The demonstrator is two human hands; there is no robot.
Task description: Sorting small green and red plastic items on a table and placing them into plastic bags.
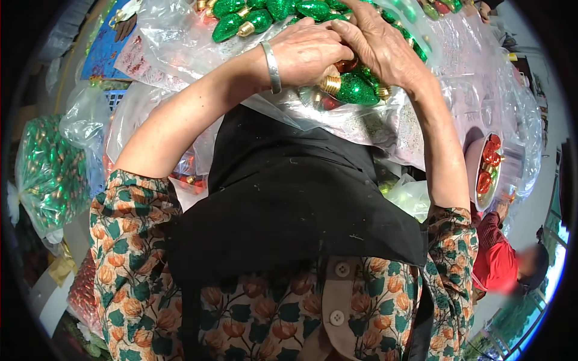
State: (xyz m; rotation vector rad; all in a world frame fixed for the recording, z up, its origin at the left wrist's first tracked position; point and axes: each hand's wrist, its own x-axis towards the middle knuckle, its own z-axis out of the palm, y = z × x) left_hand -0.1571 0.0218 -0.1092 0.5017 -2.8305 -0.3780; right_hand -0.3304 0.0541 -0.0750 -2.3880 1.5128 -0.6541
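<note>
Hands: both up at the pile of green glitter bulbs (355, 89), left hand (310, 51) and right hand (379, 45) pressed together and overlapping, fingers curled down into the ornaments.
Left hand: cupped over the near edge of the pile, a silver bangle (272, 66) on the wrist; it looks closed around something, but I cannot tell which piece.
Right hand: laid across the left's knuckles, fingers bent into the pile; the grasp itself is covered.
Bulbs: green, gold-capped, bulb-shaped, heaped on clear plastic sheeting (337, 120) on the tabletop; one red-brown one peeks out just under the hands.
More green: another run of bulbs (253, 15) lies just beyond the pile, past the left wrist.
Progress: I'd judge this well in the middle, with plenty loose in the pile and full bags already standing off to the left of it.
Bagged stock: a clear bag of green pieces (51, 171) well left of the pile, apart from the hands.
Red pieces: a dish of red ornaments (489, 171) right of the pile, near a person in a red top (500, 262).
Hidden: fingertips buried; the black apron (289, 198) and floral sleeves (129, 240) block everything nearer the body.
Cut off: the far tabletop runs out of the top edge.
</note>
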